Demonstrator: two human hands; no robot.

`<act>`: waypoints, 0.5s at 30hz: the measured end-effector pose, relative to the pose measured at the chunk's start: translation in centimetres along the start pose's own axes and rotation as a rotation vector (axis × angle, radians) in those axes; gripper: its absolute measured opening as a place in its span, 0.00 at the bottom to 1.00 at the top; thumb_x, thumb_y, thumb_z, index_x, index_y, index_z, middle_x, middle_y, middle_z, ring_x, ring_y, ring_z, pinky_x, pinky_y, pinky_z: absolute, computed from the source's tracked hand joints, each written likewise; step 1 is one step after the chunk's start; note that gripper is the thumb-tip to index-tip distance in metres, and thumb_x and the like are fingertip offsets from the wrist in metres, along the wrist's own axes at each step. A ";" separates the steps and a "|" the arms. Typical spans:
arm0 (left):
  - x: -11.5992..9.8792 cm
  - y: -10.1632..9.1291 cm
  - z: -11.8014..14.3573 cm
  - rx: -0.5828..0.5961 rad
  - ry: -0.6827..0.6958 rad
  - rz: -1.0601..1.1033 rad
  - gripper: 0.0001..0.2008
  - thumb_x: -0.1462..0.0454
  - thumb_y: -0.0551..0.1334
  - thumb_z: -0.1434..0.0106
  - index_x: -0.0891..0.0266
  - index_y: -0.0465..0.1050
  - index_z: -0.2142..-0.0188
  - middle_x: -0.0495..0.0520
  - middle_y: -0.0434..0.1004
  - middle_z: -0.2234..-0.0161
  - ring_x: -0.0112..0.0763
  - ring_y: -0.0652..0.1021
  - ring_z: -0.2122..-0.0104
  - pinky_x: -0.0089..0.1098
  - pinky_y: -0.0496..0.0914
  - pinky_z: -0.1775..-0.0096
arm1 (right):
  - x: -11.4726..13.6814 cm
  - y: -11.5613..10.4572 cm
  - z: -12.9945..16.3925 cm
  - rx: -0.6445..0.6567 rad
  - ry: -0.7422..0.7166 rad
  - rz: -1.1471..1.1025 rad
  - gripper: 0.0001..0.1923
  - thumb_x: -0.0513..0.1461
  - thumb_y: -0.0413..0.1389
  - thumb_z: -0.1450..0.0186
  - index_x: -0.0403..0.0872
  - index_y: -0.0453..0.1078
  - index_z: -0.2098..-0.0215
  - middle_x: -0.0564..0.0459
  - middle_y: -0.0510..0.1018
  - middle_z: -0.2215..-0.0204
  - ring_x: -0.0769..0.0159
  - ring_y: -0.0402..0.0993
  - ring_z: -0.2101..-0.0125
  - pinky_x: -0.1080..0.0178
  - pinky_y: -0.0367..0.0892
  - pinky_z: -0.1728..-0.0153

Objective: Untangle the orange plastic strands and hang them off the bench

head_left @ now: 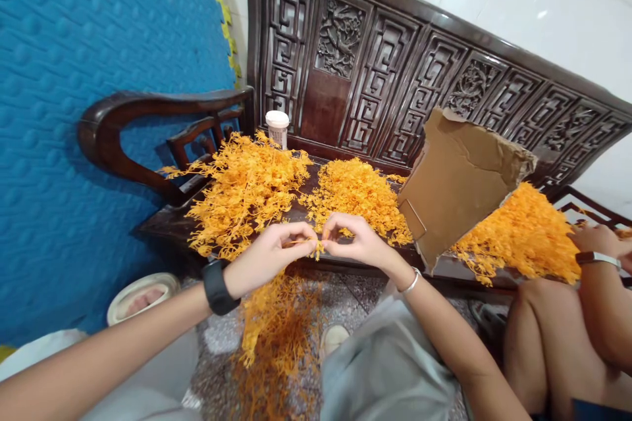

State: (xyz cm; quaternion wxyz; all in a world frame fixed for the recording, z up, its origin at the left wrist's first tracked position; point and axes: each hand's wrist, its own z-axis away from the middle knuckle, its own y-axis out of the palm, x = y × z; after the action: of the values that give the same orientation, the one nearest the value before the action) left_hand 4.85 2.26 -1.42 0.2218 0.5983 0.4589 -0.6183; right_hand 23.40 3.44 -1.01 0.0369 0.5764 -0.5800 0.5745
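The left hand point(269, 253) and the right hand point(358, 240) meet above the counter point(306, 210) edge, each grip pinched on one small orange sprig point(316, 247). I would keep both pinches near the stem and pull gently, so nothing tears. Its long axis seems to run left-right between the fingertips.

No readable text, labels, brands or nos. anywhere in the frame. The white-lidded cup point(277, 127), upper centre on the bench, carries a faint print, too small to make out. Torn cardboard point(457, 184), centre right, is blank.
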 end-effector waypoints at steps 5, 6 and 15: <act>0.0 0.1 0.1 0.025 -0.032 0.000 0.08 0.61 0.56 0.46 0.64 0.68 0.74 0.46 0.65 0.76 0.25 0.65 0.75 0.26 0.61 0.70 | -0.2 -0.1 0.0 0.101 -0.031 0.055 0.02 0.35 0.52 0.44 0.43 0.64 0.71 0.56 0.67 0.74 0.75 0.63 0.73 0.69 0.62 0.69; 0.1 0.2 0.0 0.024 -0.040 0.001 0.08 0.61 0.56 0.47 0.64 0.68 0.74 0.46 0.65 0.77 0.25 0.65 0.75 0.26 0.60 0.71 | -0.3 -0.1 0.0 0.101 -0.032 0.059 0.03 0.36 0.52 0.43 0.43 0.65 0.70 0.56 0.67 0.74 0.74 0.63 0.73 0.69 0.62 0.69; 0.0 0.0 -0.1 0.022 -0.049 0.011 0.10 0.59 0.57 0.47 0.64 0.67 0.73 0.46 0.64 0.76 0.25 0.65 0.74 0.27 0.60 0.70 | -0.4 -0.2 0.0 0.096 -0.103 0.037 0.06 0.38 0.52 0.41 0.42 0.67 0.71 0.54 0.71 0.74 0.73 0.66 0.71 0.69 0.61 0.66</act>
State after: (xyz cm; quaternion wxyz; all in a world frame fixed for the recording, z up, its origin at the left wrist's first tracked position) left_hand 4.92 2.30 -1.42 0.2300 0.5878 0.4432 -0.6365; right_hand 23.70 3.78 -1.19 -0.0314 0.5954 -0.5635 0.5718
